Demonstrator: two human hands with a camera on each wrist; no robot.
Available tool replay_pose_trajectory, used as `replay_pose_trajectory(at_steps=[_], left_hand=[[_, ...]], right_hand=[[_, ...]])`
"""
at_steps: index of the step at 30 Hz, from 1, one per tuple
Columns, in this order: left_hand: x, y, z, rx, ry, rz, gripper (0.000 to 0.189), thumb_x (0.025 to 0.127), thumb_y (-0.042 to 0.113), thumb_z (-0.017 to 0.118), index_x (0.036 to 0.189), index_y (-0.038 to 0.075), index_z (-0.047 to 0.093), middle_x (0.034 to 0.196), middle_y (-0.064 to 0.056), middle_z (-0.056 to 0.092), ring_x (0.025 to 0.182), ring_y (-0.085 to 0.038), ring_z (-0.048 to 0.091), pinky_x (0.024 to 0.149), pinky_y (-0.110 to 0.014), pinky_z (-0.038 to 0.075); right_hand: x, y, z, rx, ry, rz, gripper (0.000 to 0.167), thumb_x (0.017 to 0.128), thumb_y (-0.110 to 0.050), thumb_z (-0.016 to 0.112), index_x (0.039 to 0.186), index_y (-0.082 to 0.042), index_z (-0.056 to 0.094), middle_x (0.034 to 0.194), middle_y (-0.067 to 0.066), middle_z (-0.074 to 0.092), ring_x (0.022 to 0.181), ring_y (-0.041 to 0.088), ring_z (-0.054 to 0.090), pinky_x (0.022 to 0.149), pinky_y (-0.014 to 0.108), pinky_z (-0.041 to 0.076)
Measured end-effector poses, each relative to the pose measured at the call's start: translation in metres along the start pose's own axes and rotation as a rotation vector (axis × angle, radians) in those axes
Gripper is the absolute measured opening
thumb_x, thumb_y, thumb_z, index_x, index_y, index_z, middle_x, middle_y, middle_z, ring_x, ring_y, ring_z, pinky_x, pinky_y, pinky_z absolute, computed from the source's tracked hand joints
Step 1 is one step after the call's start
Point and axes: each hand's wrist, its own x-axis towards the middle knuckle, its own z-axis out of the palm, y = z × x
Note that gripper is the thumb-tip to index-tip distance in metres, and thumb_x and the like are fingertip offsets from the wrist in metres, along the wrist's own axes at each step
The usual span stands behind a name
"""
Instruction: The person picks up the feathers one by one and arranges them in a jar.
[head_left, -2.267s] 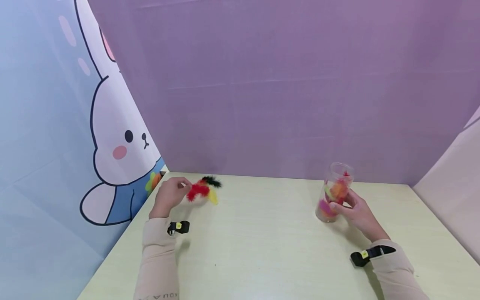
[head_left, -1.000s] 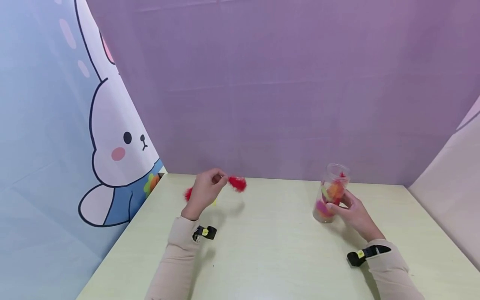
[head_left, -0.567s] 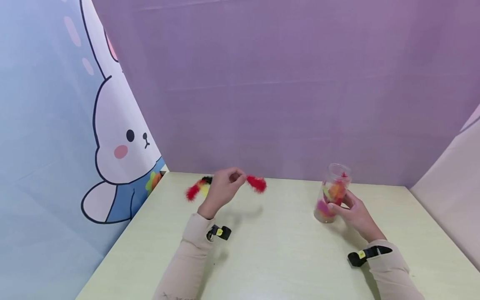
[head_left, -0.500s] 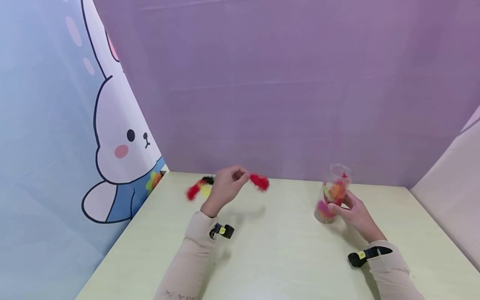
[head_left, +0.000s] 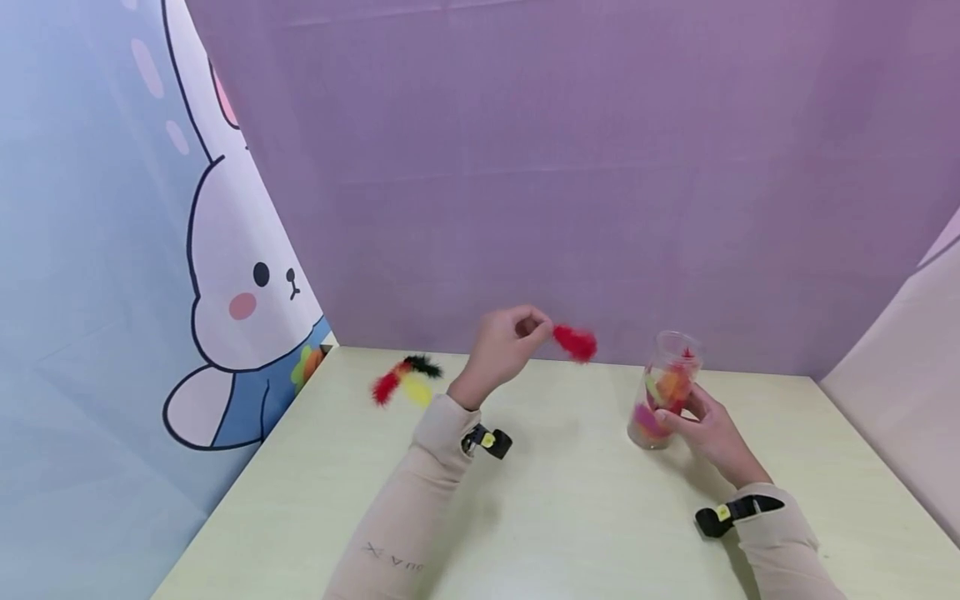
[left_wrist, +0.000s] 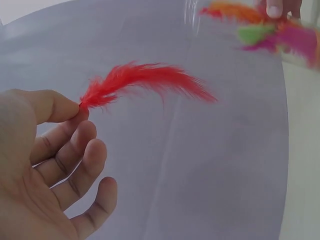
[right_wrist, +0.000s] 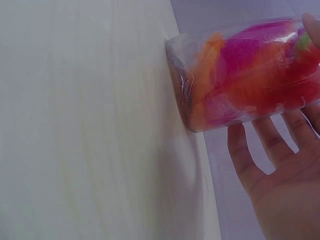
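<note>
Between thumb and index finger my left hand point(head_left: 504, 350) pinches the quill end of a red feather point(head_left: 576, 342), which points right above the table. The left wrist view shows this fluffy red feather point(left_wrist: 145, 82) curving away from the fingertips, the other fingers loosely bent. My right hand point(head_left: 708, 429) grips a clear plastic cup point(head_left: 651, 433) round its side, thumb in front, fingers behind. The cup tilts slightly to the right, its bottom at the tabletop. Orange, magenta, green and red feathers point(right_wrist: 255, 75) fill much of it, and its open mouth faces up.
At the table's back left lie a red feather point(head_left: 386, 387), a yellow feather point(head_left: 417, 389) and a black feather point(head_left: 424, 365). A purple cloth point(head_left: 525, 167) hangs behind the pale table point(head_left: 570, 517). A rabbit-print sheet point(head_left: 97, 250) stands at the left.
My left hand has lifted one red feather from the group at the left and carried it rightward, towards the cup. My right hand and the cup have hardly moved.
</note>
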Motion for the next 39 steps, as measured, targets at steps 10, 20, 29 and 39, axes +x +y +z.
replay_pose_trajectory(at_steps=[10,20,29,39], left_hand=[[0.025,0.030,0.030,0.032,0.008,0.107,0.014,0.103,0.027,0.062,0.101,0.018,0.072,0.075,0.005,0.061,0.066,-0.009,0.054,0.061,-0.022,0.045],[0.042,0.053,0.057,0.063,0.022,0.151,0.014,0.103,0.026,0.061,0.102,0.017,0.072,0.075,0.007,0.063,0.066,-0.003,0.055,0.060,-0.016,0.044],[0.044,0.058,0.071,0.081,0.035,0.177,0.017,0.105,0.028,0.058,0.106,0.017,0.071,0.076,0.008,0.063,0.066,-0.001,0.055,0.059,-0.014,0.044],[0.045,0.060,0.094,0.193,-0.059,0.127,0.018,0.106,0.031,0.056,0.106,0.021,0.070,0.077,0.011,0.064,0.066,0.000,0.054,0.058,-0.013,0.042]], right_hand=[[0.002,0.001,0.001,0.045,-0.013,0.003,0.077,0.098,-0.038,0.070,0.161,-0.017,0.030,0.158,0.024,0.040,0.132,0.009,0.046,0.112,0.070,0.031],[0.005,0.006,0.000,0.034,-0.008,-0.002,0.079,0.098,-0.038,0.069,0.161,-0.015,0.029,0.157,0.023,0.042,0.139,0.033,0.044,0.111,0.071,0.032],[0.005,0.005,0.002,0.035,-0.018,-0.001,0.081,0.098,-0.039,0.068,0.163,-0.017,0.025,0.160,0.020,0.039,0.143,0.043,0.039,0.111,0.070,0.032],[0.005,0.005,0.003,0.040,-0.015,-0.008,0.079,0.098,-0.038,0.069,0.162,-0.017,0.028,0.159,0.023,0.040,0.142,0.039,0.042,0.111,0.070,0.033]])
